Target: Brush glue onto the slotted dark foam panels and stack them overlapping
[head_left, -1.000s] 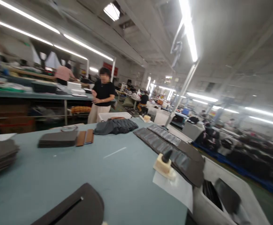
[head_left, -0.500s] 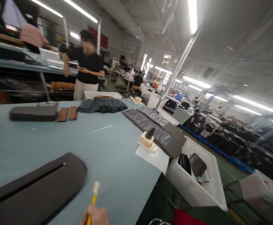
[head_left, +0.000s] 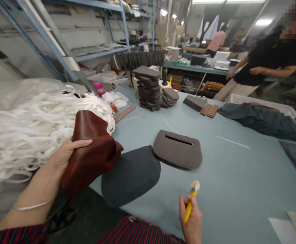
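Note:
My left hand [head_left: 70,150] grips a folded piece of reddish-brown leather [head_left: 89,152] at the table's left edge, thumb on top. Below and right of the leather lies a dark grey-green rounded piece [head_left: 132,176], partly over the edge. Beyond it rests a brown-grey padded panel [head_left: 177,154] with a long narrow slot near its top. My right hand [head_left: 192,217] is closed round a yellow-handled brush [head_left: 190,207], its pale bristles pointing up and away, above the blue-green table [head_left: 226,183].
White strips [head_left: 43,125] are heaped at left. Stacks of dark pieces [head_left: 148,88], two brown pieces [head_left: 209,110] and dark fabric [head_left: 262,118] lie at the back. A person [head_left: 270,57] in black stands behind the table. Paper [head_left: 285,228] lies at lower right.
The view has swung left. My left hand has come into view with the reddish-brown leather in its grip. My right hand still holds the brush.

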`<state>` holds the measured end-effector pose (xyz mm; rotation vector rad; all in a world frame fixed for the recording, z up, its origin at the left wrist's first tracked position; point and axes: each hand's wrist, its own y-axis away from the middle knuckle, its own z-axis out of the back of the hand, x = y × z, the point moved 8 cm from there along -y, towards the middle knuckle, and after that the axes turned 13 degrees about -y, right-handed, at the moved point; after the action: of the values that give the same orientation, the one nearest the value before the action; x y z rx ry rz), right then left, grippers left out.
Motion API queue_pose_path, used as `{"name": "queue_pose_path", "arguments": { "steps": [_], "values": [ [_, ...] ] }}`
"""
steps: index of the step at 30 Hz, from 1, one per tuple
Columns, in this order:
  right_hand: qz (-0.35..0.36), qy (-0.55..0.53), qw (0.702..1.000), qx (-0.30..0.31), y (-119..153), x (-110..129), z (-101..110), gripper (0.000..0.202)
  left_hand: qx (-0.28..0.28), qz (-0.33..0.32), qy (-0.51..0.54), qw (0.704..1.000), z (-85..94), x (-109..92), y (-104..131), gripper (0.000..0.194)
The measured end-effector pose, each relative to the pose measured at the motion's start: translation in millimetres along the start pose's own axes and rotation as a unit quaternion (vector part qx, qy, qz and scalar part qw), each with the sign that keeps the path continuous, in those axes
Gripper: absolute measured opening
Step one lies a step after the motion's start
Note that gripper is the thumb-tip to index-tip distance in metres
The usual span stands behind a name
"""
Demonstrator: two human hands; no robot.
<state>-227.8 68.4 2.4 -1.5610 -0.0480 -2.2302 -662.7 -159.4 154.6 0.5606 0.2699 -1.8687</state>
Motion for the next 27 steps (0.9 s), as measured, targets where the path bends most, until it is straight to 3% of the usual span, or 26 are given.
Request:
{"name": "queue_pose_path", "arguments": {
  "steps": [2, 4, 6, 7, 9, 12, 13, 15, 17, 19, 20, 23, 25, 27],
  "values": [
    [-0.009, 0.013, 1.000, -0.008, 2.8, -2.3, 2.0, 0.030, 0.011, -0.056, 0.040, 0.998, 12.4, -19.1, 3.1, 0.080],
    [-0.012, 0.024, 1.000, -0.002, 2.3, -2.6, 0.9, 0.030, -0.056, -0.113, 0.016, 0.992, 23.0, -40.6, 17.0, 0.090],
    [-0.004, 0.027, 1.000, 0.015, -0.2, -0.9, -3.5, 0.029, -0.127, -0.166, -0.060, 0.976, 11.4, -58.5, 43.0, 0.094],
    [0.000, 0.027, 0.999, 0.024, -1.6, 0.0, -6.2, 0.029, -0.118, -0.199, -0.087, 0.969, -10.6, -65.0, 58.5, 0.092],
    [0.008, 0.026, 0.999, 0.034, -4.1, 1.0, -11.9, 0.028, -0.005, -0.283, -0.130, 0.950, -84.4, -71.4, 95.0, 0.080],
    [0.007, 0.040, 0.998, 0.045, -6.3, -2.4, -21.2, 0.027, 0.164, -0.289, -0.197, 0.922, -199.0, -46.8, 146.3, 0.083],
    [0.004, 0.049, 0.998, 0.050, -6.7, -5.1, -24.8, 0.027, 0.221, -0.264, -0.222, 0.912, -228.7, -32.3, 158.5, 0.090],
    [-0.001, 0.068, 0.996, 0.065, -7.2, -12.2, -33.3, 0.026, 0.297, -0.264, -0.193, 0.897, -261.8, -16.1, 174.8, 0.100],
    [0.004, 0.085, 0.993, 0.084, -7.7, -20.0, -44.2, 0.025, 0.314, -0.265, -0.111, 0.905, -262.3, -7.9, 168.9, 0.083],
    [0.026, 0.101, 0.990, 0.099, -8.3, -26.0, -57.5, 0.026, 0.242, -0.222, -0.069, 0.942, -239.9, 6.9, 137.9, 0.056],
    [0.040, 0.107, 0.988, 0.104, -8.4, -28.0, -65.1, 0.029, 0.174, -0.181, -0.080, 0.965, -223.7, 19.5, 117.5, 0.051],
    [0.079, 0.117, 0.983, 0.117, -7.2, -28.7, -90.2, 0.030, -0.016, -0.003, -0.175, 0.984, -178.2, 71.5, 69.9, 0.071],
    [0.092, 0.122, 0.979, 0.132, -5.4, -25.5, -106.7, 0.023, -0.014, 0.129, -0.216, 0.968, -170.8, 108.9, 55.9, 0.096],
    [0.096, 0.139, 0.975, 0.147, -3.6, -21.3, -119.6, 0.017, 0.046, 0.194, -0.227, 0.953, -177.1, 131.6, 50.7, 0.109]
  ]
}}
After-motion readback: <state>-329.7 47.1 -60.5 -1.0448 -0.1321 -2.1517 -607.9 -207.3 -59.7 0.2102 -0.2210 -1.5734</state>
